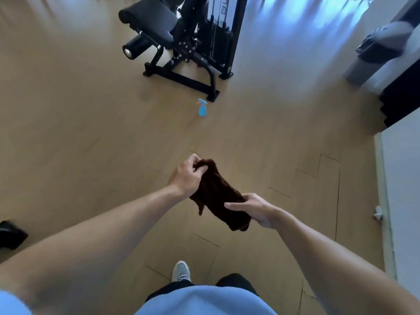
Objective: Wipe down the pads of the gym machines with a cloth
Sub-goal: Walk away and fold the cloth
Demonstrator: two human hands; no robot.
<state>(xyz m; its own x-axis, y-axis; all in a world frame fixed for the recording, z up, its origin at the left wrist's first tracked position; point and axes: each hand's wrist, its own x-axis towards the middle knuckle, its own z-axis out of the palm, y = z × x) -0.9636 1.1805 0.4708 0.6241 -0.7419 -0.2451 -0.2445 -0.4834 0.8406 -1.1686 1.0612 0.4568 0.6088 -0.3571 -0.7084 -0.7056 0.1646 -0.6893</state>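
Soft dark brown cloth (pixel 217 194) is held above the floor, pinched at its ends by the left hand (pixel 186 177) and right hand (pixel 252 209). It looks light and floppy, easily bunched.

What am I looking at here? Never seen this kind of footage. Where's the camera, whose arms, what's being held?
There is no robot. The single picture comes from a wide-angle camera on a person's head, looking down at their own arms. The left hand and right hand each grip an end of a dark brown cloth. Ahead on the tan wooden floor stands a small blue spray bottle, and beyond it a black gym machine with a black padded seat. One grey shoe shows below.
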